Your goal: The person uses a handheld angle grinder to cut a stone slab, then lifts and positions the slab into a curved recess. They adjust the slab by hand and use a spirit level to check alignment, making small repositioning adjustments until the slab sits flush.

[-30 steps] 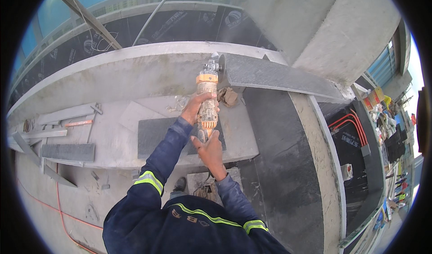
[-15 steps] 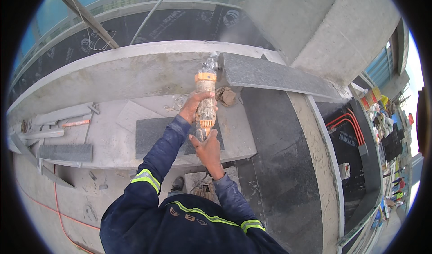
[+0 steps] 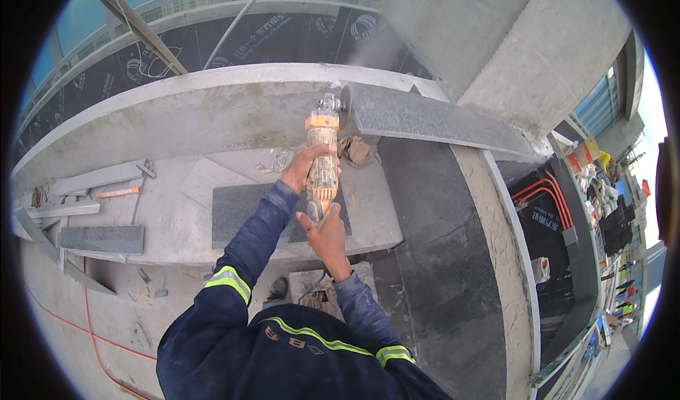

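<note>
Several pale strips (image 3: 99, 178) well to the left of the angle grinder (image 3: 323, 172), laid flat, probably to be out of the way. One dark offcut (image 3: 101, 239) also well left of the grinder, likely stored there as spare. One dark slab (image 3: 241, 212) nearer, just left of the grinder and partly hidden by the left sleeve (image 3: 258, 226); lies flat on the concrete ledge (image 3: 379, 233), perhaps for stable support.

Left grip (image 3: 303, 170) clamped around the grinder's body, apparently to steady and aim the front. Right grip (image 3: 328, 237) clamped on the grinder's rear end, seemingly to control the tool from behind. Points the grinder lengthwise away from the torso, presumably to keep the disc (image 3: 346, 103) at a safe reach. Disc at the grinder's far end, by the left end of the long grey slab (image 3: 439, 120); cannot tell whether touching or just beside it. Just right of the grinder's body, one crumpled brown wad (image 3: 354, 151). Long grey slab to the right of the grinder's far end, with the near end apparently left exposed for access.

Counted left to right: one offcut, one dark slab, two grips, one grinder, one disc, one wad, one long slab.
</note>
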`<action>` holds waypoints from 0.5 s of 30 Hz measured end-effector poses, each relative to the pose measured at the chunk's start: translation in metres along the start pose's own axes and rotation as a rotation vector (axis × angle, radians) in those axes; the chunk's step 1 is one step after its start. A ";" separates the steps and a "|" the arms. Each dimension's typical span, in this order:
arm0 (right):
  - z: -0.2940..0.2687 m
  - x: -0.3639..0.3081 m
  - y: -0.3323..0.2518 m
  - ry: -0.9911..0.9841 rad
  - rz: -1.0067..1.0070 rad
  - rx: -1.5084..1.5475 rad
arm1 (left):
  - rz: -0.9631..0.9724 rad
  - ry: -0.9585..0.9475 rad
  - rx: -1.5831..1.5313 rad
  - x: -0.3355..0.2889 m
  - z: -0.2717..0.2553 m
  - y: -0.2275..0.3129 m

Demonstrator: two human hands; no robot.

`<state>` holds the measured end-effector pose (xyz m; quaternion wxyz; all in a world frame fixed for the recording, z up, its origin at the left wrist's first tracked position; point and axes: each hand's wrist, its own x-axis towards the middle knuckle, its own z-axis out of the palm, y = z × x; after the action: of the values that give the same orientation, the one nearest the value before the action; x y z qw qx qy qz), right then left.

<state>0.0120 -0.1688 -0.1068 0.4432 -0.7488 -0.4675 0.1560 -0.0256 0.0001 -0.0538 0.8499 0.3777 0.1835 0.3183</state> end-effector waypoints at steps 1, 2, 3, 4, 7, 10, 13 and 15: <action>0.000 0.000 0.001 0.001 -0.007 -0.003 | -0.004 0.004 -0.007 0.000 0.000 0.000; 0.000 0.001 0.001 0.002 -0.013 -0.005 | 0.004 0.006 0.005 0.000 0.000 0.001; -0.002 0.001 -0.001 -0.010 0.003 -0.002 | 0.009 0.007 0.013 -0.001 0.000 0.001; -0.004 0.000 -0.006 -0.023 0.020 0.002 | 0.014 0.009 0.022 -0.001 0.000 0.001; -0.005 0.000 -0.005 -0.018 0.027 -0.009 | -0.012 -0.008 -0.011 -0.001 0.002 0.003; -0.003 0.000 -0.004 -0.003 0.015 -0.009 | 0.006 0.003 -0.001 0.001 0.002 0.002; -0.002 0.001 -0.002 -0.004 0.015 -0.001 | 0.003 -0.017 -0.007 0.002 0.001 0.002; -0.002 0.001 0.000 -0.004 0.011 -0.002 | -0.006 0.007 0.013 0.000 0.002 0.002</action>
<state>0.0140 -0.1689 -0.1056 0.4407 -0.7515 -0.4645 0.1591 -0.0249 0.0003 -0.0515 0.8478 0.3815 0.1894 0.3158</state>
